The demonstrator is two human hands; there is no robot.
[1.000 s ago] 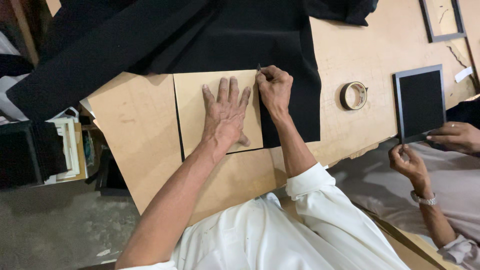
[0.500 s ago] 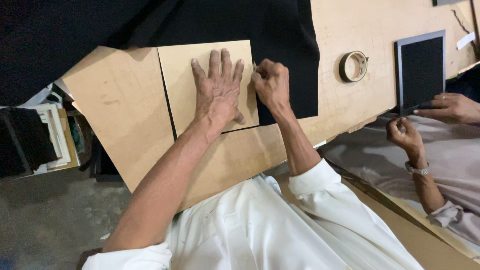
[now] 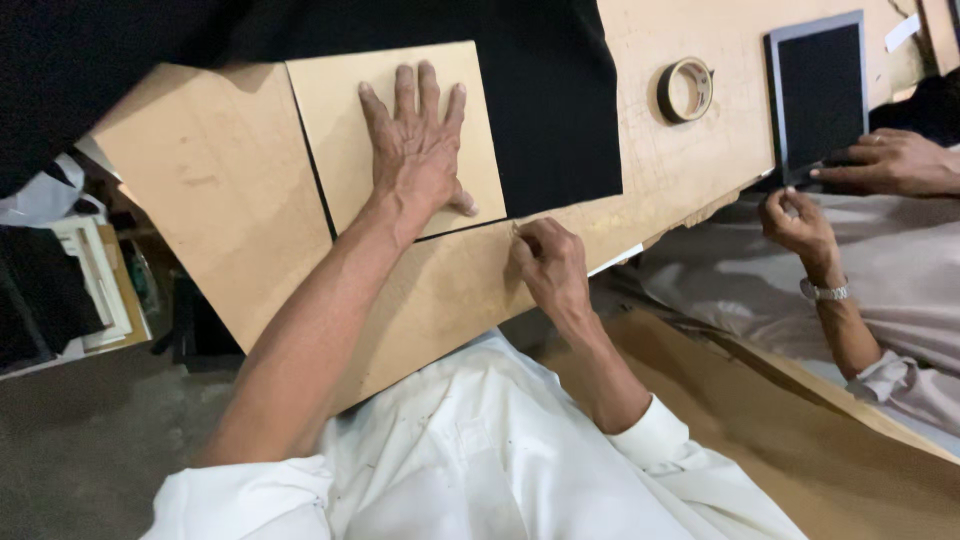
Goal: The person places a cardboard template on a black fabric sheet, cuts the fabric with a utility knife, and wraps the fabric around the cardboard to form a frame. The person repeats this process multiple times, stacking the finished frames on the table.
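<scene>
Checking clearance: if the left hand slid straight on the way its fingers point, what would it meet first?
Probably the black fabric: the left hand lies flat on the square board, fingers pointing at its far edge.

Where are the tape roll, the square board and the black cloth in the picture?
tape roll [image 3: 685,90], head view, on its near rim.
square board [image 3: 335,120], head view, on its bare left part beside the left hand.
black cloth [image 3: 550,110], head view, on the flat part right of the board.

Tape roll [image 3: 685,90] (beside framed dark panel [image 3: 820,95])
</scene>
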